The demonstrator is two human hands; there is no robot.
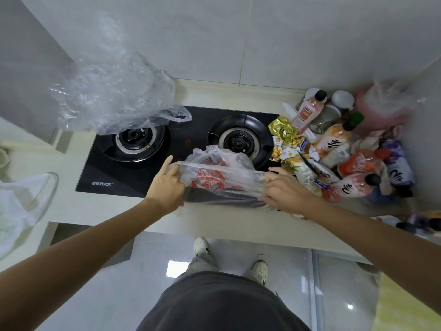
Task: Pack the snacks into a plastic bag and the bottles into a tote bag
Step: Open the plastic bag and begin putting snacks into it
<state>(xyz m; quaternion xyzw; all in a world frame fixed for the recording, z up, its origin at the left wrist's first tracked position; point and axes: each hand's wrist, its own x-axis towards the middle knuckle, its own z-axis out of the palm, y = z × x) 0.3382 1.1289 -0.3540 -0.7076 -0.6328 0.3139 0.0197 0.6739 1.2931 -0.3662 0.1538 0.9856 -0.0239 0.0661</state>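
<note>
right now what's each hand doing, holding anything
Left hand: grips the left edge of the clear plastic bag with red snacks inside.
Right hand: grips the bag's right edge.

Blurred pink bag (384, 108), top right

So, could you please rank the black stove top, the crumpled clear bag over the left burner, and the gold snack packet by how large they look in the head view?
1. Black stove top
2. Crumpled clear bag, though it looks nearer the camera, so unsure
3. Gold snack packet
</note>
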